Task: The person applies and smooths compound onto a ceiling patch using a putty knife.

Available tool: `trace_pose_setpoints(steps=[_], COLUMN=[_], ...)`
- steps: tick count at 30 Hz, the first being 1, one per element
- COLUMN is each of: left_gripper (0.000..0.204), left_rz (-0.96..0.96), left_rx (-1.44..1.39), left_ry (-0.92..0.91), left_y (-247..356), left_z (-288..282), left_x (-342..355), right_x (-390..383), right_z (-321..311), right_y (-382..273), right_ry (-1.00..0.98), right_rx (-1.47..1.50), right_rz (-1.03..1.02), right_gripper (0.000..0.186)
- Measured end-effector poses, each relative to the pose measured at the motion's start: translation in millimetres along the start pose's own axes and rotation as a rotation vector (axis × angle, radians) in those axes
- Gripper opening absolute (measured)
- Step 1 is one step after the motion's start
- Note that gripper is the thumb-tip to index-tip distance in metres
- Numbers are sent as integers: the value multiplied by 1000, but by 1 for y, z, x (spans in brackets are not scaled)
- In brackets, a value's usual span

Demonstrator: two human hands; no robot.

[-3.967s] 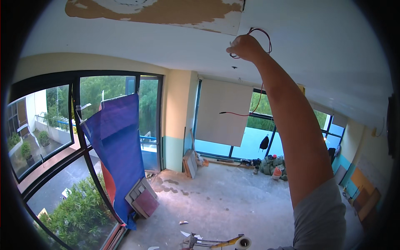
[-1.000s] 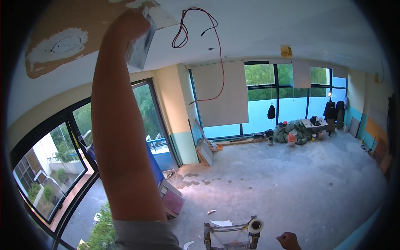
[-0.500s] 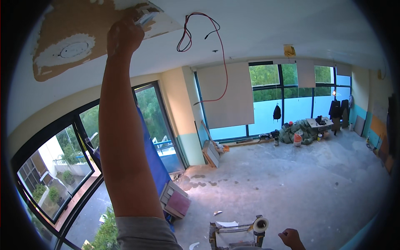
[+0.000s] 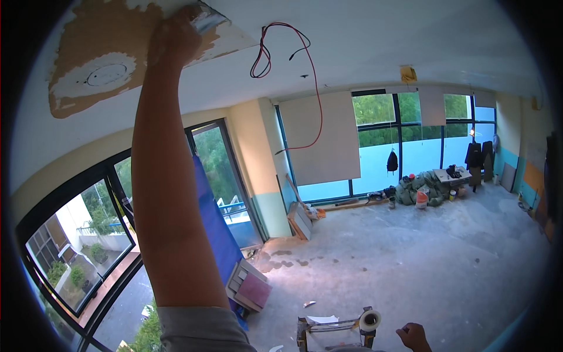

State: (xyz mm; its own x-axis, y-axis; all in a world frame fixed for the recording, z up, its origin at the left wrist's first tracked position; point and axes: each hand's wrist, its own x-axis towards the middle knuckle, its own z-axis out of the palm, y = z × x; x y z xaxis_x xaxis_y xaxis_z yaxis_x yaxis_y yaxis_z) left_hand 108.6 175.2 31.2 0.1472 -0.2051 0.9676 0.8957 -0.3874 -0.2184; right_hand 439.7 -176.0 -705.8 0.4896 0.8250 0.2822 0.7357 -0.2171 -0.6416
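My left arm reaches up to the ceiling, and my left hand [image 4: 176,36] is closed around a putty knife. Its wide metal blade [image 4: 210,20] lies against the ceiling at the edge of a brown patch [image 4: 97,38]. Ragged white filler borders the patch, and a white area with a round outline [image 4: 107,74] sits within it. Low on the right, my right hand [image 4: 413,337] is curled with its fingers closed; whatever might be inside is hidden.
Red and black wire [image 4: 317,88] dangles from the ceiling beside my left hand. Below stands a frame [image 4: 302,334] with a tape roll [image 4: 370,320] on it. Boxes [image 4: 249,286] lean by the blue sheet [image 4: 217,217]. Green sacks [image 4: 431,182] lie near the far windows.
My left hand and the putty knife have shifted slightly, with the blade turned a little along the patch edge. The view has tilted slightly. My right hand stays curled.
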Motion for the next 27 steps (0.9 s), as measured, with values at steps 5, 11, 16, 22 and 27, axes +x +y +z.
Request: trace_pose_setpoints(steps=[5,11,16,22,27], left_gripper=[36,34,30,29,29], left_rz=[-74,45,-14,-84,-54], left_rx=[28,114,-55,-58,-42], left_ry=[-75,-65,-26,10,98], left_y=[11,-8,-7,-16,-15], left_z=[7,23,21,9,-12], left_x=[-1,-11,-37,-34,-17], right_x=[6,18,39,80,84], right_z=[13,16,8,-20,-35], right_y=[15,-11,-32,-62,-77], right_ry=[-111,-94,-106,-27,13], right_rx=[-29,-20,-28,-17,-12], right_rz=[117,169,56,-41,-87], right_gripper=[32,31,30,28,27])
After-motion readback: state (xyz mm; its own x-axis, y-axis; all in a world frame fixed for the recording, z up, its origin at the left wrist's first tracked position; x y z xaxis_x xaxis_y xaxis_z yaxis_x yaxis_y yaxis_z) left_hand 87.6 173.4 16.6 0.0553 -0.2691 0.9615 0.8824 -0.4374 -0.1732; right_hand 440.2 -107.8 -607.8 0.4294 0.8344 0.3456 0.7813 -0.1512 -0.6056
